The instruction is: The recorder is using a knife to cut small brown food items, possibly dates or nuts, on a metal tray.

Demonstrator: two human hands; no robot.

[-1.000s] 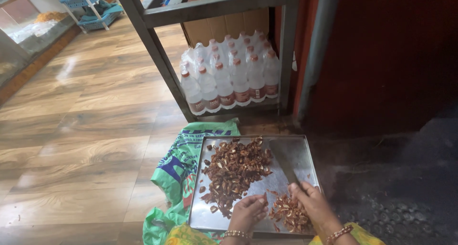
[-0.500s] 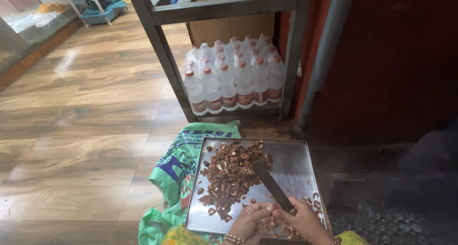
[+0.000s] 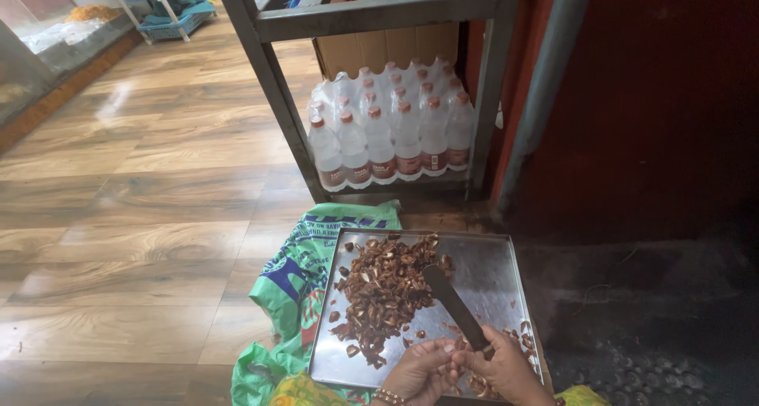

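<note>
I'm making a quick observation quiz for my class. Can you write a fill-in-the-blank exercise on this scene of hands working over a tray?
1. The brown pieces lie heaped on a shiny ____ tray.
2. The right hand holds a ____ whose blade points up over the tray.
3. Under the tray lies a ____ printed sack.
4. The shelf behind holds a pack of plastic ____.

Missing words: metal; knife; green; bottles

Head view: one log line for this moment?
right hand: holds knife | left hand: pinching brown piece | metal tray: brown chopped pile
</note>
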